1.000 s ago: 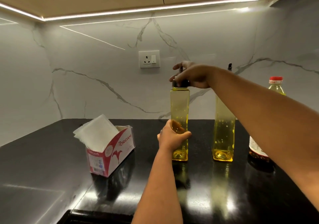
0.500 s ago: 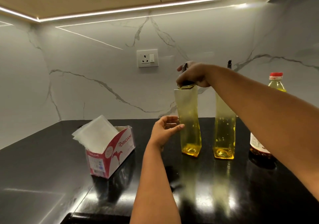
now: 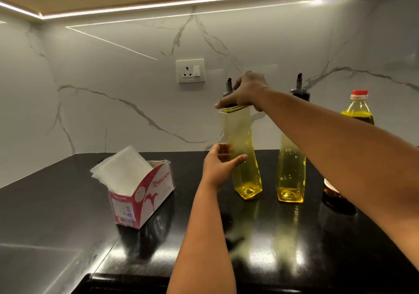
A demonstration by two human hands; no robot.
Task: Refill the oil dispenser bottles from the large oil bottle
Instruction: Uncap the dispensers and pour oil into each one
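Two tall square dispenser bottles of yellow oil stand on the black counter. My right hand [image 3: 246,92] grips the black pourer cap of the left dispenser bottle [image 3: 243,157], which tilts with its top leaning left. My left hand [image 3: 218,165] is beside its lower half, fingers apart, thumb and fingers touching or nearly touching the glass. The right dispenser bottle [image 3: 291,171] stands upright, partly hidden behind my right forearm. The large oil bottle [image 3: 358,110] with a red cap stands at the far right, mostly hidden by that arm.
An opened red and white tissue box [image 3: 145,194] with white sheets sticking out sits left of the bottles. The glossy black counter [image 3: 272,237] meets a marble wall with a power socket [image 3: 190,71]. Its front edge runs along the bottom.
My left hand let go of the left dispenser bottle and opened beside it. My right hand moved that bottle right by its cap, closer to the other dispenser, and it now tilts.
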